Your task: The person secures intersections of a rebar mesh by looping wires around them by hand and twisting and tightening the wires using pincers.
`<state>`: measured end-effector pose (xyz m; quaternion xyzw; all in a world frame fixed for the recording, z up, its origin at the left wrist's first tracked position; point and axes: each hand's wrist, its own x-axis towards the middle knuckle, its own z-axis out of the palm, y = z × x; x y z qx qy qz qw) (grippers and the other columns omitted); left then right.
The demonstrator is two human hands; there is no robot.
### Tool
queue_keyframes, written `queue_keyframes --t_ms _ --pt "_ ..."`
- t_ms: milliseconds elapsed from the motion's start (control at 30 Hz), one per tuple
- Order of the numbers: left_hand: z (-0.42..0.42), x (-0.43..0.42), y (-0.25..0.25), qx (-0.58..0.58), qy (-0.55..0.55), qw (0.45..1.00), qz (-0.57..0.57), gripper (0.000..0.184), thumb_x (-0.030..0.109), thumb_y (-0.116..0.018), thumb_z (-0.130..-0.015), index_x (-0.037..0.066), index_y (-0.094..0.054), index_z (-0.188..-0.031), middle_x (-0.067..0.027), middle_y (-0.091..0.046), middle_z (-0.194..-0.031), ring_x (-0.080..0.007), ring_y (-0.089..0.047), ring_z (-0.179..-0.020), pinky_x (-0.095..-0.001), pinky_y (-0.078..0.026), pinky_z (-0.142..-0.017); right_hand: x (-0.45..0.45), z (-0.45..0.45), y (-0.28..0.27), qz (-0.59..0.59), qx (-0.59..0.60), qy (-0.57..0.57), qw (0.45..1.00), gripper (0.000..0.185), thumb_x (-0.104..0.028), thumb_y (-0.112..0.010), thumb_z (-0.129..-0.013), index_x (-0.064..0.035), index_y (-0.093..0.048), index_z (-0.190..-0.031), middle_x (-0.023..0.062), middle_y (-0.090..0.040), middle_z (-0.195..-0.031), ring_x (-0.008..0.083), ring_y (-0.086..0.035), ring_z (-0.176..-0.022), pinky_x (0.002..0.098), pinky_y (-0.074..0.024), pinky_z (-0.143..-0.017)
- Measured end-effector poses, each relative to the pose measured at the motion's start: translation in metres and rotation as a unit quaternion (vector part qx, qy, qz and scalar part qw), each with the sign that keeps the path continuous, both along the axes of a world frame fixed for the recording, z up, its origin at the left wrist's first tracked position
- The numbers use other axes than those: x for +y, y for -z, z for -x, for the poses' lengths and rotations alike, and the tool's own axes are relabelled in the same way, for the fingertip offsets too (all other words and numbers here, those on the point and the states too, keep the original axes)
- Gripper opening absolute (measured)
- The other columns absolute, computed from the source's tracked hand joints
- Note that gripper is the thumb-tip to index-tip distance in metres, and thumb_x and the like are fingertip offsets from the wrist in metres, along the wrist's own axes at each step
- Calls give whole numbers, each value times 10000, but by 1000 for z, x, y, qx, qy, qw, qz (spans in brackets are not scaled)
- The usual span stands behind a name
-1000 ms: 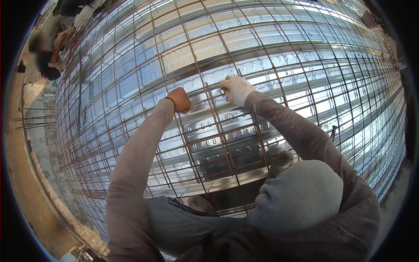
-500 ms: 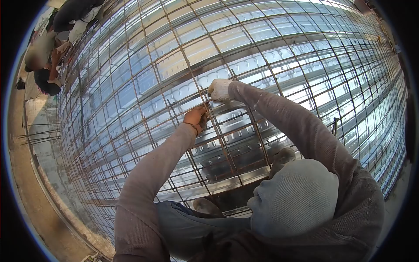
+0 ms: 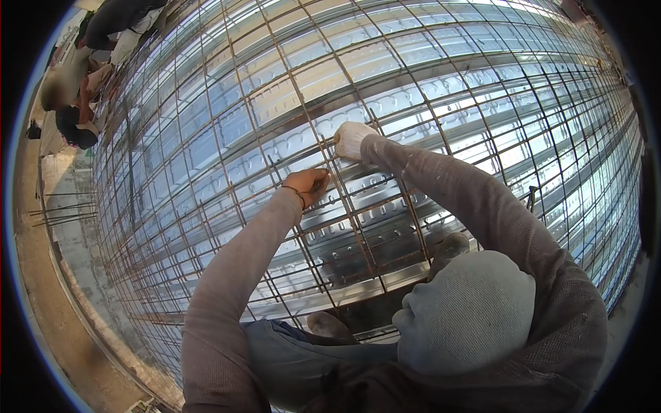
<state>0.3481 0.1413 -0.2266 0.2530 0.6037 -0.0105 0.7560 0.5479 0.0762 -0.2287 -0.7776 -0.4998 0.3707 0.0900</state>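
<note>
My left hand (image 3: 307, 184) is bare, with a dark band round the wrist. Its fingers are pressed together close to a rusty rebar (image 3: 349, 215) in the steel mesh; whatever is pinched there is too small or hidden. In a white knitted glove, my right hand (image 3: 351, 141) is closed just above and to the right of the left, beside a bar crossing. The glove hides what it grips. Beneath both hands lies ribbed, shiny metal decking (image 3: 282, 146), showing through the grid.
My shoes (image 3: 451, 249) stand on the mesh near my body. Another person (image 3: 69, 89) crouches at the upper left, with a further person (image 3: 120, 20) above. Loose bar ends (image 3: 65, 210) stick out over the concrete edge (image 3: 72, 241) at left.
My left hand has drawn slightly down and left, away from the bar crossing. The right hand stays closed near the crossing; the whole view has shifted slightly.
</note>
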Motion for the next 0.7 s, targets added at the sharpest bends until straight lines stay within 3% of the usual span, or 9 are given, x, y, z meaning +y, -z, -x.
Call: queue_keyframes --t_ms 100,267,367,433,533,633,700 --pt "-5 -6 18 1 -19 1000 -13 121 8 -636 -966 33 -681 -1076 -55 -698 -984 -176 -692 -823 -285 -621 -715 -14 7 -15 -52 27 93 994 287 -205 -654 -831 -94 -792 -1057 196 -754 -1062 364 -727 -1023 445 -568 -916" --pt "-14 -9 11 26 -18 999 -41 164 -2 -625 -964 38 -680 -1113 -67 -695 -999 -168 -668 -845 -293 -605 -732 -18 8 -3 -164 5 135 977 252 -234 -602 -877 -60 -762 -962 210 -738 -983 391 -711 -965 468 -560 -897" --pt "-9 3 15 -8 6 1000 -12 186 -8 -604 -966 36 -676 -1131 -68 -697 -1009 -164 -657 -825 -290 -594 -717 -31 11 -5 -233 1 110 966 256 -228 -605 -869 -48 -746 -983 209 -738 -969 396 -712 -943 475 -559 -882" --pt "-11 10 9 25 27 999 16 191 0 -584 -972 28 -670 -1140 -75 -703 -1029 -161 -649 -794 -285 -583 -701 -42 18 -16 -218 20 116 969 246 -215 -609 -868 -66 -744 -1009 192 -739 -991 375 -705 -950 473 -556 -875" --pt "-14 21 13 33 32 998 33 161 26 -581 -982 11 -656 -1123 -95 -713 -1020 -165 -668 -803 -276 -576 -685 -55 32 -28 -283 -80 34 955 161 -193 -643 -879 -107 -743 -971 113 -723 -991 306 -681 -1009 447 -560 -863" --pt "-22 30 -4 61 36 997 34 136 30 -574 -990 2 -648 -1100 -107 -717 -1000 -173 -686 -826 -267 -573 -680 -56 44 -27 -356 -140 -45 923 144 -197 -658 -884 -87 -727 -947 91 -720 -971 279 -673 -1031 441 -565 -838" --pt "-22 32 -7 55 -6 996 77 135 36 -584 -979 -4 -638 -1096 -107 -717 -964 -192 -682 -835 -292 -581 -721 -60 54 -27 -341 -133 -40 930 167 -205 -663 -881 -89 -731 -980 82 -720 -972 278 -658 -1037 443 -549 -868"
